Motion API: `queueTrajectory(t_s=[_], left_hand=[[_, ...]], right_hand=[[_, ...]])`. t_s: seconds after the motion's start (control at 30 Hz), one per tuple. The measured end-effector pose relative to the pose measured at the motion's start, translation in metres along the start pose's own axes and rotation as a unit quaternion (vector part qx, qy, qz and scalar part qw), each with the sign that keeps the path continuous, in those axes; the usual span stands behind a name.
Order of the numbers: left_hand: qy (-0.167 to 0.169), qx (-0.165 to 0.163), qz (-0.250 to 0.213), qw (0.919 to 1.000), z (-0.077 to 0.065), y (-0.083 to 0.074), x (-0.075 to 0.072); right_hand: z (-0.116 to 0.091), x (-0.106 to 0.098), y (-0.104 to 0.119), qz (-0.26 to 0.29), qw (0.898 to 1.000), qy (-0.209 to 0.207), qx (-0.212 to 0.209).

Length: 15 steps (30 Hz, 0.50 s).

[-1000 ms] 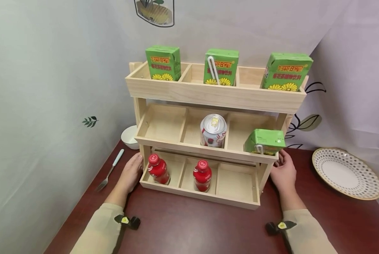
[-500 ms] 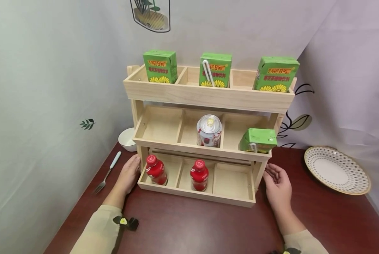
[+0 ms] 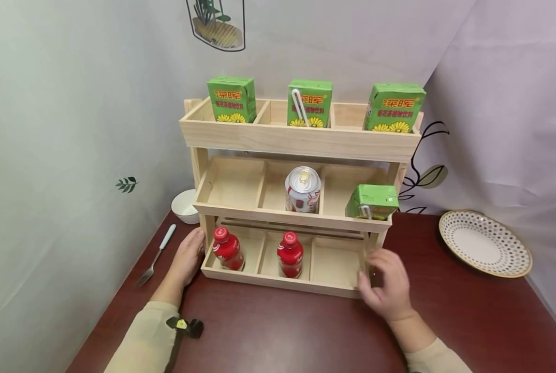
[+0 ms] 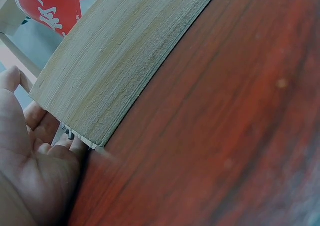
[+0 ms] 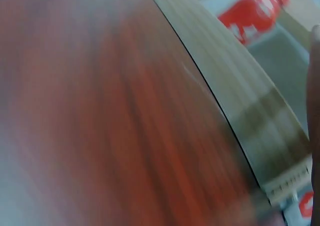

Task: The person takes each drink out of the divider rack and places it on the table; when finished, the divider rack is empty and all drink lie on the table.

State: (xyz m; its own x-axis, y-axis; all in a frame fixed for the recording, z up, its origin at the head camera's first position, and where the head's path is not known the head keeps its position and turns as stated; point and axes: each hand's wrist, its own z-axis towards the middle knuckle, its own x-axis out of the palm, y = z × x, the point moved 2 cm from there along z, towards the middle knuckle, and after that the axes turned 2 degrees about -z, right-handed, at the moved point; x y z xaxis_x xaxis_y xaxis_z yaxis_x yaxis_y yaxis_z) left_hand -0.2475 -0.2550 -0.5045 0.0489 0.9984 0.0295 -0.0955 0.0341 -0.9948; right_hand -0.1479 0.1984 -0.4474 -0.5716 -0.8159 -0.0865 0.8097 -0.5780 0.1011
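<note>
A three-tier wooden rack (image 3: 301,142) stands on the table. My left hand (image 3: 187,257) rests against its lower left side, fingers at the side panel. In the left wrist view, my left hand (image 4: 40,161) lies at the end of the front board (image 4: 120,60). My right hand (image 3: 389,285), bent-fingered with thumb apart, is at the rack's lower right corner and holds nothing. Two red-capped bottles, a left one (image 3: 229,250) and a middle one (image 3: 290,256), stand in the bottom tier. A drink can (image 3: 303,190) and a green drink carton (image 3: 373,201) occupy the middle tier.
Three more green cartons stand on top: a left one (image 3: 233,101), a middle one (image 3: 311,103) and a right one (image 3: 394,109). Left of the rack are a white bowl (image 3: 185,206) and a fork (image 3: 157,254). To the right lies a dotted plate (image 3: 485,243). Cloth hangs behind.
My right hand has come from beside the rack's right side forward and left to its front corner. The left hand stays at the left side. The head view has shifted slightly.
</note>
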Motion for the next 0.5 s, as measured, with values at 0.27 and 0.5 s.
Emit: queueTrajectory(t_s=[0.27,0.5], left_hand=[[0.005,0.003,0.002,1.0,0.003,-0.002,-0.001],[0.0,-0.004,0.006,1.0,0.002,-0.001,0.0]], right_hand=[[-0.018,0.036,0.026,0.014,0.984,0.176,0.032],[-0.028,0.067,0.038,-0.052,0.941,0.297,0.155]])
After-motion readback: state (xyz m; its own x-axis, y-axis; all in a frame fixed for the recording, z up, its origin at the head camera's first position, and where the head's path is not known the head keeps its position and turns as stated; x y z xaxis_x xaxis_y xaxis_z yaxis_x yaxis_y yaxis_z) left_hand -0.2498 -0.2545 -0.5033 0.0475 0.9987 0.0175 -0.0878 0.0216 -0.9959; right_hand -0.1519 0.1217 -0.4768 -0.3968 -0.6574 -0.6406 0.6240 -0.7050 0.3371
